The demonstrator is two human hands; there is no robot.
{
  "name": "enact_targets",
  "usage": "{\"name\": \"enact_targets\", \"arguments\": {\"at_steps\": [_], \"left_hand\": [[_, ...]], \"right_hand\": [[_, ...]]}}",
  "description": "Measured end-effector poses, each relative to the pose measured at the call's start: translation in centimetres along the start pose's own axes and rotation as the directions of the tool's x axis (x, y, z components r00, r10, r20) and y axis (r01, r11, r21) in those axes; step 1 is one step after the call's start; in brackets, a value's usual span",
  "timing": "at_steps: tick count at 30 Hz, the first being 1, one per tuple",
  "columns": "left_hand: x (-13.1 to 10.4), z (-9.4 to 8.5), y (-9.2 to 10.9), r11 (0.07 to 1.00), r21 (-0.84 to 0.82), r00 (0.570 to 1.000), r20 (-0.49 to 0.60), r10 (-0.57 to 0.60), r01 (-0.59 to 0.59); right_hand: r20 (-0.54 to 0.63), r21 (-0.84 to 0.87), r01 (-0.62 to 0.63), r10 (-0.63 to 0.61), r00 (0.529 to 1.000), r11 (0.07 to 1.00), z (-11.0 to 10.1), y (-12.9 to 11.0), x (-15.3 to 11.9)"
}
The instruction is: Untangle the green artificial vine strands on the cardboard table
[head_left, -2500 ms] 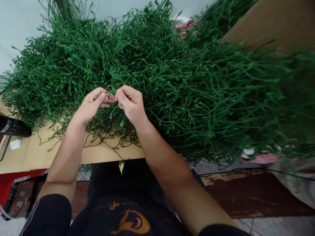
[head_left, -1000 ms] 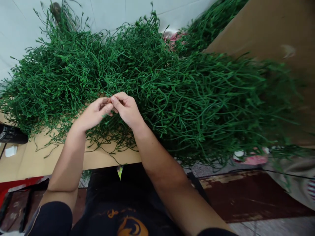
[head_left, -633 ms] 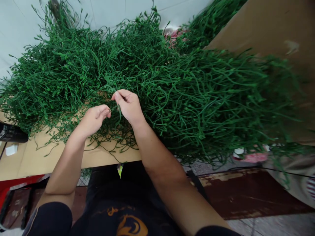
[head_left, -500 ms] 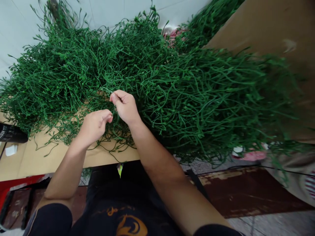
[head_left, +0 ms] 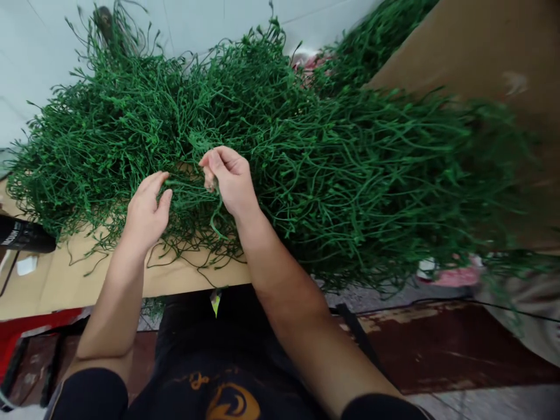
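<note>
A large tangled heap of thin green stems with small bud-like tips (head_left: 359, 169) spreads across the table. My right hand (head_left: 234, 178) is closed in a pinch at the heap's near side. A green stem (head_left: 216, 224) hangs curled below its fingers, and a bit of it passes through the grip. To the left, my left hand (head_left: 149, 210) has its thumb and fingers apart. Its fingertips are beside several loose stems (head_left: 186, 189) that run between the two hands.
A tan board tabletop (head_left: 175, 280) lies under the heap. At the left are a black cylinder with white lettering (head_left: 26, 233) and a small white piece (head_left: 27, 265). A brown sheet (head_left: 481, 52) leans at the right. A wall (head_left: 184, 23) rises behind.
My left hand has moved left and up, away from my right hand, and its fingers have opened. My right hand has shifted slightly right and up.
</note>
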State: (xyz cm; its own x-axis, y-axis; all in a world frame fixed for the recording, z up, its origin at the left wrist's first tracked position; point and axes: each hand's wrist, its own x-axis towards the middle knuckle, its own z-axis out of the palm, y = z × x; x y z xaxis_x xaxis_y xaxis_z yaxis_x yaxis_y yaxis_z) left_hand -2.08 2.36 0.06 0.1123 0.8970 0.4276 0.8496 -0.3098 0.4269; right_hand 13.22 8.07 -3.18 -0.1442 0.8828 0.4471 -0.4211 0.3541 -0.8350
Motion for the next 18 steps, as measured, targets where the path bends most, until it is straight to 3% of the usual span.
{"name": "enact_targets", "arguments": {"at_steps": [2, 4, 8, 10, 12, 15, 18], "left_hand": [[0.2, 0.9, 0.6, 0.988, -0.152, 1.000, -0.001, 0.028, -0.027], [0.3, 2.1, 1.9, 0.939, -0.340, 0.994, 0.082, 0.072, -0.040], [0.0, 4.4, 4.1, 0.853, -0.503, 0.950, 0.312, 0.031, 0.137], [-0.2, 4.9, 4.3, 0.851, -0.467, 0.917, 0.396, -0.040, 0.239], [-0.3, 4.7, 4.1, 0.897, -0.371, 0.908, 0.411, -0.076, 0.243], [-0.1, 3.6, 3.7, 0.976, -0.192, 0.928, 0.371, -0.022, 0.100], [0.3, 2.7, 3.3, 0.993, -0.117, 0.925, 0.378, 0.045, 0.000]], "right_hand": [[0.015, 0.065, -0.001, 0.000, 1.000, 0.998, -0.3, -0.1, 0.0], [0.026, 0.086, 0.003, -0.005, 1.000, 0.996, -0.5, -0.2, 0.0], [-0.029, 0.069, -0.022, 0.024, 0.999, 0.997, -0.4, -0.2, -0.2], [-0.088, 0.031, -0.025, 0.028, 0.996, 0.999, -0.5, -0.1, -0.2], [-0.128, -0.014, -0.026, 0.024, 0.991, 1.000, -0.7, -0.1, -0.1], [-0.143, -0.066, -0.064, 0.054, 0.988, 0.996, -0.9, -0.1, 0.0], [-0.135, -0.080, -0.112, 0.100, 0.986, 0.991, -0.7, 0.0, -0.1]]}}
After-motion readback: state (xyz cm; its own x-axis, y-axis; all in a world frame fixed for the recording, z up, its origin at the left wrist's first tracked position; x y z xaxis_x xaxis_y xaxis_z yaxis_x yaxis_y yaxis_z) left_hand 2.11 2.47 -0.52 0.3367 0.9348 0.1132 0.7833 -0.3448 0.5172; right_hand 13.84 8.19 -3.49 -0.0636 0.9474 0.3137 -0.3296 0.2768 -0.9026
